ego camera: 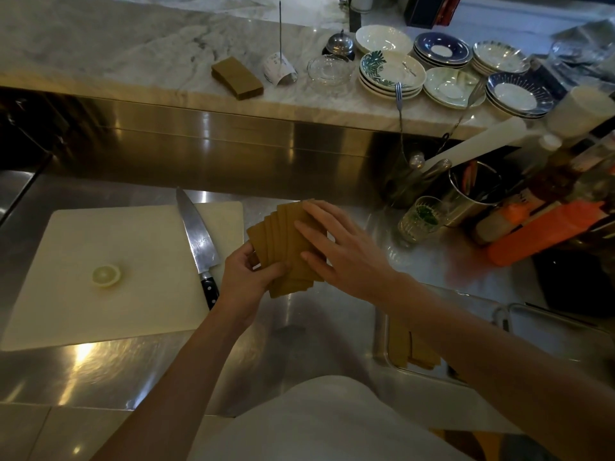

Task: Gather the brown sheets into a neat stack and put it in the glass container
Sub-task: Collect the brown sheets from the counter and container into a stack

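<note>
Several brown sheets (278,241) are fanned out over the steel counter, in the middle of the view. My left hand (248,276) grips the fan at its lower left corner, thumb on top. My right hand (342,247) lies flat over the right side of the fan with fingers spread. More brown sheets (412,352) lie in a steel tray (381,344) at the lower right, partly hidden by my right forearm. A neat brown stack (237,77) rests on the marble ledge. A clear glass dish (329,69) sits on the ledge to its right.
A white cutting board (109,264) with a lemon slice (106,275) and a chef's knife (198,239) lies to the left. Stacked plates (391,73), a receipt spike (280,66) and a bell (340,44) crowd the ledge. A ribbed glass (421,219), utensil pots and bottles stand at right.
</note>
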